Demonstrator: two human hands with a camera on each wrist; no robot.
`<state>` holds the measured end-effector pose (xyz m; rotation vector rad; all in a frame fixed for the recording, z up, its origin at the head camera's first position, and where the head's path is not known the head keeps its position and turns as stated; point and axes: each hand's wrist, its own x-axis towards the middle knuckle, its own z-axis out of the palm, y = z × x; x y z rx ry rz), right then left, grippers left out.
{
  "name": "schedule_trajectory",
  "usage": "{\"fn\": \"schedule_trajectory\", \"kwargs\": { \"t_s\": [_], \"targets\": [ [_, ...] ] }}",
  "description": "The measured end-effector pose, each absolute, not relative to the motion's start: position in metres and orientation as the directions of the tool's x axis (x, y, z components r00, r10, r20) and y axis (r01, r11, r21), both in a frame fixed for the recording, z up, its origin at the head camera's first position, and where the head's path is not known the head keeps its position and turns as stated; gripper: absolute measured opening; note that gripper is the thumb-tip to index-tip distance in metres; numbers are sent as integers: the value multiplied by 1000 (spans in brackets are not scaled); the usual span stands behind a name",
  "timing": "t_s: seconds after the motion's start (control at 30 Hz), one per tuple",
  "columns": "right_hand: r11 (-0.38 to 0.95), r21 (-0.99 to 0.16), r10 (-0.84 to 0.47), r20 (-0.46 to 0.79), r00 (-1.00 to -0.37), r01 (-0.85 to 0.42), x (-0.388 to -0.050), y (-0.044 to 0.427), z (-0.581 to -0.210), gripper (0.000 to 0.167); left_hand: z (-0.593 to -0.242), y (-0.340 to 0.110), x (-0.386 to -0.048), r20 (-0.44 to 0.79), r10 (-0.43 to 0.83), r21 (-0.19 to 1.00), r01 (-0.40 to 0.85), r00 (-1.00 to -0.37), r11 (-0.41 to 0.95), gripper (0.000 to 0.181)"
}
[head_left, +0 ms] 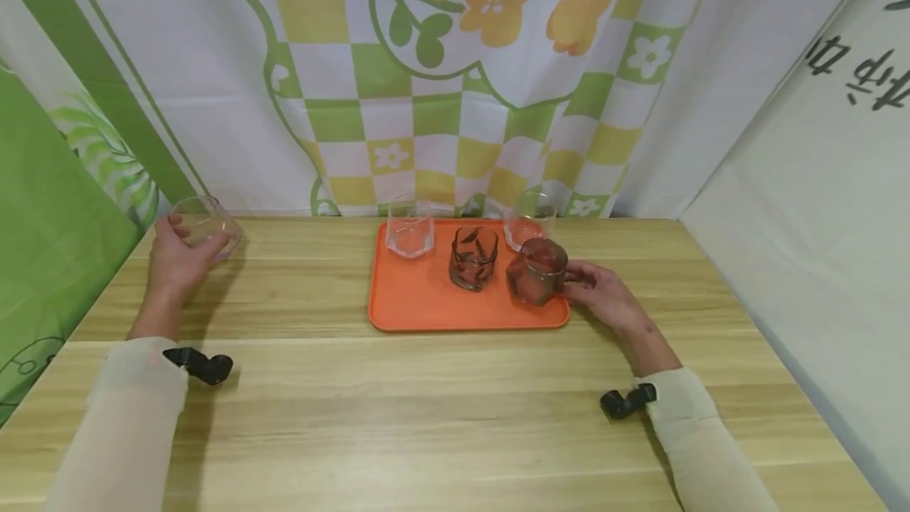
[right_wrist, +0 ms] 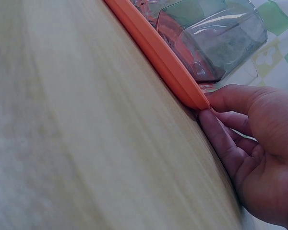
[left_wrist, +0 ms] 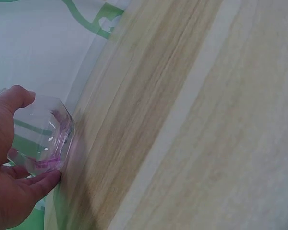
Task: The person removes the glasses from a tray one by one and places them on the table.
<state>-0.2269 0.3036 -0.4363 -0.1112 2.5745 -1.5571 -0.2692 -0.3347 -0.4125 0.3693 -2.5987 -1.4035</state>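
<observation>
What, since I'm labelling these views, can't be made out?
Head view: part of the clear, angular glass at back right, hidden by the smoky, faceted glass.
Left wrist view: rest of the left hand, cut by the left edge.
Right wrist view: far end of the orange, rectangular tray, cut by the top edge.

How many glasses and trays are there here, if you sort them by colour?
Orange tray: 1
Clear glasses: 3, two on the tray and one in the left hand
Dark-tinted glasses: 2, both on the tray
Total: 6
</observation>
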Motion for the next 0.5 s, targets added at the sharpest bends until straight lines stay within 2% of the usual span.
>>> {"fn": "schedule_trajectory", "kwargs": {
  "t_s": [0.17,0.33,0.5],
  "targets": [
    [482,-876,-127,-73,-989,3,-227,302,-436,53,-413,-335,-268,28,-282,841,-130,-959,525,96],
    [495,-869,-125,-71,-990,0,-228,303,-437,52,-414,-332,-266,15,-266,862,-122,-964,493,106],
    [483,-875,-137,-63,-989,-11,-228,305,-437,53,-411,-327,-265,61,-284,874,-86,-957,478,111]
  ]
}}
